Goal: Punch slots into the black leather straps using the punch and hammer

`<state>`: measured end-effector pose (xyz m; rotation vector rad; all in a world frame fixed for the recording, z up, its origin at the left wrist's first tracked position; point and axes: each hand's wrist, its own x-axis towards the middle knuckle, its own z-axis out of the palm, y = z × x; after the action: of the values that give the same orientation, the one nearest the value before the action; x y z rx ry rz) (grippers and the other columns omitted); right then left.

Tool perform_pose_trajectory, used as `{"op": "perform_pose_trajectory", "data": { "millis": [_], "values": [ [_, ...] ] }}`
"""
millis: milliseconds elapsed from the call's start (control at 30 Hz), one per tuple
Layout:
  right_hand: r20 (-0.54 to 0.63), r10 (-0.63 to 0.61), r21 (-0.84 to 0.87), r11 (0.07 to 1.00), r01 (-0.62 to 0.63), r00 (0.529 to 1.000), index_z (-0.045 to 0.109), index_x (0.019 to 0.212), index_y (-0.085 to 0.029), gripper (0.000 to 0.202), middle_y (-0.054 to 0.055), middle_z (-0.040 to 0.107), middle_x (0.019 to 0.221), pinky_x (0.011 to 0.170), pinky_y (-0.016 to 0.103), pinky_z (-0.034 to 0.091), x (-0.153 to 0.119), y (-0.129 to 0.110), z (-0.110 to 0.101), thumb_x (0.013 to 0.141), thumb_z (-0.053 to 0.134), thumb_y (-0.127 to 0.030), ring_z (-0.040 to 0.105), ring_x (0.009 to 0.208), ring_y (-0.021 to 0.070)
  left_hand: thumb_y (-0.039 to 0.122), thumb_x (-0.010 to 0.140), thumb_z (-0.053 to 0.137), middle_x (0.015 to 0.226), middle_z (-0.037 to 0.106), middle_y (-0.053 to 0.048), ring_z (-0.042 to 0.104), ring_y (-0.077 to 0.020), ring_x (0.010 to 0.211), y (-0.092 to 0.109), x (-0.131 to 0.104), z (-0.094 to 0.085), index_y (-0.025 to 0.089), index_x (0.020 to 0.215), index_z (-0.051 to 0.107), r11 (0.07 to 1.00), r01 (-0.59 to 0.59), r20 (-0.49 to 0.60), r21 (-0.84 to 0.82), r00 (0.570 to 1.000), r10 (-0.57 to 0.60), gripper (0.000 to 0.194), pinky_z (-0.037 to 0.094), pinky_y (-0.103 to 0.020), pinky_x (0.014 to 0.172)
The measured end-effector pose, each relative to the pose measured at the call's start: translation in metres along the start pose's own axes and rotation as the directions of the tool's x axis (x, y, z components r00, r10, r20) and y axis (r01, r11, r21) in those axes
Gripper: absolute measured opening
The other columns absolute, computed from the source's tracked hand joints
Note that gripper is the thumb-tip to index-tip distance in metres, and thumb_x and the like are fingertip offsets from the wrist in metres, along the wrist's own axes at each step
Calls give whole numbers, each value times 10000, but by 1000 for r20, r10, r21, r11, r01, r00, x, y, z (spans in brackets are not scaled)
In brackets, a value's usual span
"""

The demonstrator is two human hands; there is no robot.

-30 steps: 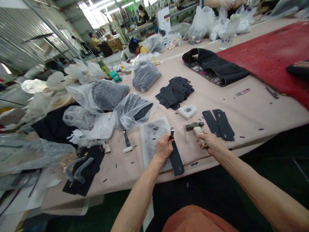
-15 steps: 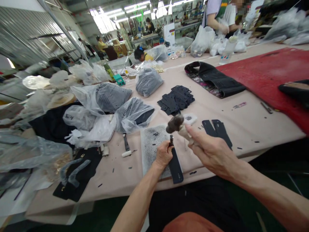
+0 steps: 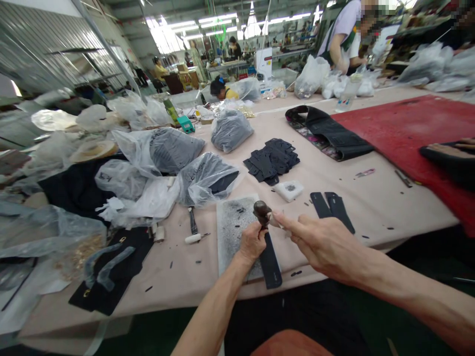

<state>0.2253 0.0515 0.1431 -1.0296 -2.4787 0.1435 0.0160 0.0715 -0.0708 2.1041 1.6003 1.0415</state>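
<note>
The right hand has fingers clamped on the hammer. Just beside the curled-together fingers of the left hand lies the dark strip.

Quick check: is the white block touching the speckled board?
Apart: the head view shows bare table cover between the white block and the speckled board.

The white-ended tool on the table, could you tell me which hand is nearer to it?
Left: the left hand is over the speckled board, to the right of the tool; the right hand, gripping the hammer, is farther right.
</note>
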Motion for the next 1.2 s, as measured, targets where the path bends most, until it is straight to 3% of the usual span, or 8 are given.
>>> {"op": "perform_pose_trajectory", "data": {
  "millis": [133, 267, 367, 433, 667, 900, 1000, 1200],
  "values": [
    [-186, 86, 57, 995, -77, 979, 418, 1466, -271, 564, 53, 715, 1012, 708, 271, 549, 17, -10, -39, 910, 506, -227, 674, 773, 181, 115, 815, 567, 733, 657, -38, 644, -192, 729, -1, -1, 0, 203, 796, 603, 999, 26, -8, -20, 1000, -26, 97, 503, -291, 687],
    [-570, 166, 72, 986, -153, 804, 222, 1544, -291, 757, 49, 694, 1069, 743, 285, 549, 18, -20, -43, 882, 583, -219, 677, 811, 192, 113, 814, 576, 735, 662, -35, 646, -187, 734, -1, -2, -1, 203, 810, 611, 999, 35, 8, -39, 999, -35, 97, 504, -288, 703],
    [-237, 7, 17, 1000, -3, 971, 257, 1536, -260, 696, 25, 689, 808, 566, 249, 520, 5, -13, -12, 891, 499, -162, 625, 585, 155, 108, 812, 567, 764, 675, -39, 650, -192, 749, 0, -2, -1, 209, 821, 614, 999, 32, 8, -33, 999, -32, 113, 503, -292, 702],
    [0, -24, 26, 999, 24, 1000, 373, 1489, -251, 606, 37, 697, 822, 572, 243, 521, 2, -7, -1, 897, 464, -158, 630, 595, 152, 105, 808, 566, 760, 677, -41, 651, -196, 741, 0, -2, 0, 212, 802, 610, 999, 34, -3, -19, 999, -34, 115, 498, -294, 685],
    [-261, 166, 75, 986, -152, 951, 373, 1490, -217, 570, 84, 710, 961, 709, 267, 532, 9, -12, -15, 925, 444, -198, 660, 780, 186, 120, 815, 569, 726, 658, -29, 644, -190, 716, -3, -3, 1, 216, 800, 603, 999, 37, -4, -32, 999, -37, 103, 493, -288, 669],
    [106, 202, -14, 979, -202, 974, 434, 1457, -246, 526, 86, 707, 1022, 731, 275, 502, -9, 10, 4, 931, 417, -230, 659, 821, 190, 124, 823, 557, 738, 663, -29, 646, -189, 723, -3, -3, 0, 214, 824, 608, 999, 25, 5, -22, 1000, -25, 103, 496, -285, 674],
    [54, 432, 64, 898, -435, 900, 456, 1443, -243, 537, 76, 706, 1051, 780, 307, 500, -24, 30, 19, 907, 471, -282, 659, 896, 219, 119, 812, 577, 736, 666, -30, 650, -188, 721, -2, -2, -1, 211, 821, 613, 999, 20, -7, -32, 1000, -21, 99, 496, -279, 674],
    [223, 780, 397, 474, -786, 584, 433, 1450, -198, 616, -24, 610, 663, 571, 266, 478, -78, 87, 91, 863, 544, -350, 553, 517, 146, 124, 817, 576, 747, 673, -29, 656, -187, 736, 3, 0, -3, 214, 844, 628, 998, 50, 16, -26, 999, -50, 108, 501, -275, 693]
  ]
}}
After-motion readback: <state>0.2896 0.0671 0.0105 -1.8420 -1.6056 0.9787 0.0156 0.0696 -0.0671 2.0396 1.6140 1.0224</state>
